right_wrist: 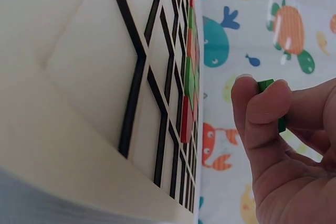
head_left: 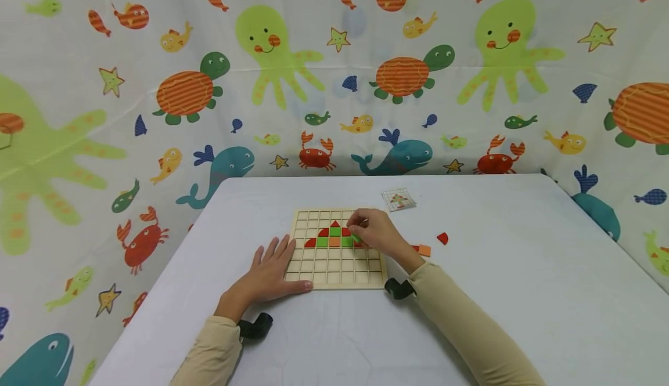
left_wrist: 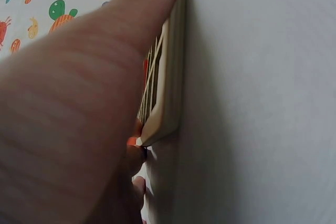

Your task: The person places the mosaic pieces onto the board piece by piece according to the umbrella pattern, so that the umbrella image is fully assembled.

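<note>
A light wooden grid board [head_left: 334,278] lies on the table, holding several red, green and orange pieces stepped up to a red triangle [head_left: 335,223]. My right hand [head_left: 377,232] is above the board's right half and pinches a small green block [right_wrist: 282,123] between thumb and fingers. In the right wrist view the block is held off the board; the fingers partly cover its shape. My left hand [head_left: 269,273] rests at the board's left edge with fingers spread and the thumb along the near edge. In the left wrist view the forearm and hand hide most of the board.
Behind the board's right corner lies a printed pattern card [head_left: 398,199]. To the right are a red rounded piece [head_left: 443,238] and an orange square [head_left: 424,250] with a red piece beside it, partly behind my right wrist. A sea-animal curtain [head_left: 334,84] hangs behind the white table [head_left: 522,270].
</note>
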Tool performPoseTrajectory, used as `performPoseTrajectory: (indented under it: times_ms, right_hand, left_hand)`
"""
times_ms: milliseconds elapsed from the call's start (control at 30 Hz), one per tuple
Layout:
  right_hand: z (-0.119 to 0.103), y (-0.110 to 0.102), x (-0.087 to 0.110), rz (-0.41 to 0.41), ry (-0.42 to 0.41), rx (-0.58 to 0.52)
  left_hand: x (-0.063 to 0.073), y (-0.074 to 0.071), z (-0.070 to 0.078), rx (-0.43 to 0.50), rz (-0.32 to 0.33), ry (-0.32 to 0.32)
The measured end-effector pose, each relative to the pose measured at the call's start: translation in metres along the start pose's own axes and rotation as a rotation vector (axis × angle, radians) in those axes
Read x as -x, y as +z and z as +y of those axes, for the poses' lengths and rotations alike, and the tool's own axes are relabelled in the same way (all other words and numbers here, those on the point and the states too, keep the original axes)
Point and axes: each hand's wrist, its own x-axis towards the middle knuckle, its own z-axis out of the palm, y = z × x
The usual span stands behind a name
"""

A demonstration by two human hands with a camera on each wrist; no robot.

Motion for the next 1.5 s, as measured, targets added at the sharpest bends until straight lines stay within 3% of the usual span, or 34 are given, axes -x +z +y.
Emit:
performPoseTrajectory:
  times_ms: [233,700,1100,1300,1500]
  right_hand:
    - [-0.002,0.004,0.002,-0.013,0.006,-0.023]
    - [-0.009,0.006,0.002,-0.118,0.041,-0.210]
    - [-0.009,0.013,0.002,-0.099,0.014,-0.148]
    - [-0.010,0.020,0.003,-0.131,0.031,-0.261]
    - [-0.009,0.028,0.004,-0.104,-0.009,-0.121]
  left_hand:
    - [-0.001,0.000,0.000,-0.001,0.000,0.002]
    - [0.000,-0.001,0.001,0.012,-0.003,0.012]
    - [0.001,-0.004,0.002,0.010,-0.016,0.010]
    - [0.000,-0.003,0.001,0.009,-0.016,0.012]
    - [0.000,-0.004,0.001,0.005,-0.014,0.018]
